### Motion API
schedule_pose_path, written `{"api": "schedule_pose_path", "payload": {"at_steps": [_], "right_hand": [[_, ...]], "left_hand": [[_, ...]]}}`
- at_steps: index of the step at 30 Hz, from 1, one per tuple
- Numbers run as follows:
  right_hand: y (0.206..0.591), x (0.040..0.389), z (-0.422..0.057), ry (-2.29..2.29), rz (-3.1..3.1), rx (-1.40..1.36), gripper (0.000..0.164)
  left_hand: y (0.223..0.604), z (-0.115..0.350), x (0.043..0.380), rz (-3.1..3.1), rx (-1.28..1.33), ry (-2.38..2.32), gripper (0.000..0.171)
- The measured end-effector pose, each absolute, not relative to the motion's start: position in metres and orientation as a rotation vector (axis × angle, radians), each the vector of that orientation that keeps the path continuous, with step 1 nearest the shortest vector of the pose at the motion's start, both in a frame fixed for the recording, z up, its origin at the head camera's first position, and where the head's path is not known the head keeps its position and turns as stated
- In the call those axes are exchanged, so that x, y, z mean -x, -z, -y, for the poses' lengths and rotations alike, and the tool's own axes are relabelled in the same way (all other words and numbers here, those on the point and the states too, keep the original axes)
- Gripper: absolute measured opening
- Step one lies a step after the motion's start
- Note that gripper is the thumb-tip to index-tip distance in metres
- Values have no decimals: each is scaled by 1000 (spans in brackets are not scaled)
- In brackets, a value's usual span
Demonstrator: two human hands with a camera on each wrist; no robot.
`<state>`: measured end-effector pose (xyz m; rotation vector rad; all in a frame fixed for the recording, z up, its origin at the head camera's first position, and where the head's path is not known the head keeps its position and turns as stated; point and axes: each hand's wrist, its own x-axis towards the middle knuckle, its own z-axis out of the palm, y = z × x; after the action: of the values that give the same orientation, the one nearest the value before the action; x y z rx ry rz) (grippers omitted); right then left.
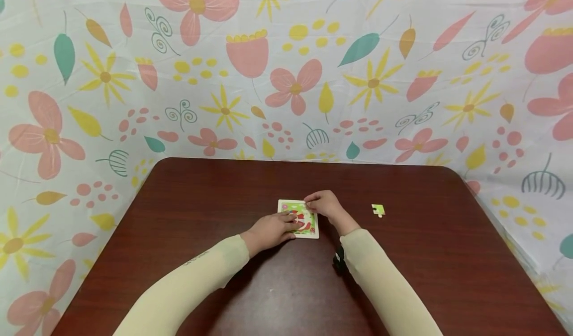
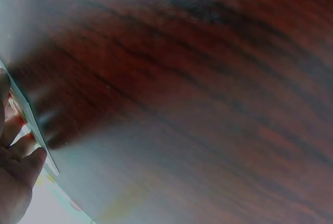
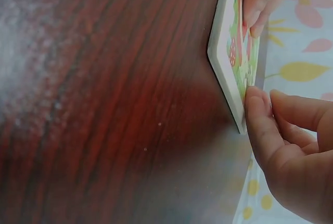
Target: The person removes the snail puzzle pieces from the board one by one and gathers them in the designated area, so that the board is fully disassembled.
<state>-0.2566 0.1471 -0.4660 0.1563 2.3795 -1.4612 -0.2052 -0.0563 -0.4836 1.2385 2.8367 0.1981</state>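
Observation:
A small jigsaw puzzle (image 1: 308,232) with a white border and a green and red picture lies on the table. My left hand (image 1: 270,232) rests on its left and middle part, fingers stretched over the picture. At the puzzle's upper right corner is my right hand (image 1: 326,205), its thumb and fingertips drawn close together. In the right wrist view, the fingers (image 3: 258,117) touch the board's edge. Whether a piece is between these fingertips is hidden. A loose green puzzle piece (image 1: 378,210) lies to the right, apart from both hands.
The dark red-brown wooden table (image 1: 215,186) reaches back to a white cloth (image 1: 286,42) printed with flowers and leaves. A small black object (image 1: 339,260) shows beside the right cuff.

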Motion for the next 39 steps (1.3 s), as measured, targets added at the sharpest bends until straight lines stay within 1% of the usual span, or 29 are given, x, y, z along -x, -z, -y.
{"api": "schedule_pose_path", "payload": {"at_steps": [15,23,34,39], "right_hand": [[462,263,-141,1463,-2368,-274,20],[462,263,-139,1422,-2397,-237,20],[464,263,-139,1315,-2508,-97,16],[466,263,-139,1304,-2529,-65,14]], "left_hand": [[481,57,206,-2800,-1186,-254,40],[482,58,207,-2795,-1188,-260,39],[481,58,207,-2811,-1243,-247,38],[481,58,206,-2793,-1223,-268,39]]}}
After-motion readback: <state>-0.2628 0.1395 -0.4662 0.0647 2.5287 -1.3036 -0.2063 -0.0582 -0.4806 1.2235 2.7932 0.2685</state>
